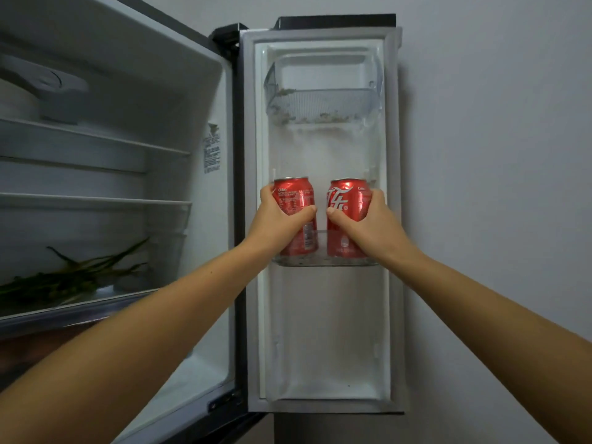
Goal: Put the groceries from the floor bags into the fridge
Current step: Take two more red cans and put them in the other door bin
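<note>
I am standing at the open fridge door (323, 315), and I am setting two red cola cans into its middle door shelf (323, 262); my left hand (278, 219) is wrapping round the left can (296, 216), thumb across its front and fingers curled behind, and my right hand (362, 219) is gripping the right can (347, 213) the same way; both cans are standing upright, side by side with a narrow gap between them, their bases looking as though they are already down inside the clear shelf rail; I am judging this to be the placing step, near its end; the next move is calling for me to make sure each can is sitting flat, then loosen both grips and draw my hands straight back without tipping either can; the floor bags are lying outside the view, so I am unable to say how much is left to carry; the can bottoms are showing only through the cloudy plastic, so true contact is hard to confirm; the upper door bin (323, 107) is holding some specks I am failing to identify; in the main compartment, dim and blurred, green stalks (73, 277) are lying on a lower shelf, and a pale lidded container (41, 88) is sitting above, cut off at the left edge.
</note>
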`<state>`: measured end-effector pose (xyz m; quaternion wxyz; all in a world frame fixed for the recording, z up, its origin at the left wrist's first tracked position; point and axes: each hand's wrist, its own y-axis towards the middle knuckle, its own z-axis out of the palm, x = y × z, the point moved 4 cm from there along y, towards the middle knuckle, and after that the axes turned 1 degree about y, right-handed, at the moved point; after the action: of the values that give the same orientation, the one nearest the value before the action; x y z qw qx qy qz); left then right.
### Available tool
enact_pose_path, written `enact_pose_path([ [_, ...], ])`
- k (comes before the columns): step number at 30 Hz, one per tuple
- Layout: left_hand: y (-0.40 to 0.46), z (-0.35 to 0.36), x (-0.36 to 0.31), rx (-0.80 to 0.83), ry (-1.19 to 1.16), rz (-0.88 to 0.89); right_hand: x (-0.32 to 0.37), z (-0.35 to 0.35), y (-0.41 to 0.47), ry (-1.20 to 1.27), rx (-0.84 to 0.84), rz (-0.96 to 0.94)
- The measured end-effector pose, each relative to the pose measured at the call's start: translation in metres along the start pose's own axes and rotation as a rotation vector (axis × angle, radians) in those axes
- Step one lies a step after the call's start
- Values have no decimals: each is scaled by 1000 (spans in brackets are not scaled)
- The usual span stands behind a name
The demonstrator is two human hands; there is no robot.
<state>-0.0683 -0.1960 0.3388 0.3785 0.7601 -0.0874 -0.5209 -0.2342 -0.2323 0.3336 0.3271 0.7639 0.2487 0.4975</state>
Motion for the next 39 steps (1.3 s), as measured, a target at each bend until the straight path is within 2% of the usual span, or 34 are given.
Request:
enact_pose_path([
  [6,-18,0,2,-14,-2,22,0,-7,-13,-66,-14,-99],
  [9,-40,-6,4,-101,55,-26,13,-15,-29,-104,-136,-278],
  [11,-65,-13,11,-153,112,-62,28,-11,-45,-90,-138,-428],
  [15,-133,-50,33,-237,194,-162,48,32,-97,-3,32,-630],
  [20,-228,-143,30,-362,401,-201,73,106,-177,174,333,-639],
  [24,-308,-200,8,-353,596,-267,105,161,-256,125,694,-659],
  [26,-345,-225,-14,-345,717,-253,136,178,-295,106,807,-753],
  [29,-393,-263,-61,-347,940,-157,206,183,-342,253,852,-865],
  [31,-420,-295,-94,-377,1075,-93,262,181,-374,381,815,-939],
  [34,-456,-347,-137,-592,1125,-71,328,182,-426,484,740,-1021],
  [37,-484,-393,-162,-811,1156,-82,358,194,-468,386,764,-1006],
  [39,-494,-412,-169,-897,1135,-113,360,201,-482,300,768,-986],
])
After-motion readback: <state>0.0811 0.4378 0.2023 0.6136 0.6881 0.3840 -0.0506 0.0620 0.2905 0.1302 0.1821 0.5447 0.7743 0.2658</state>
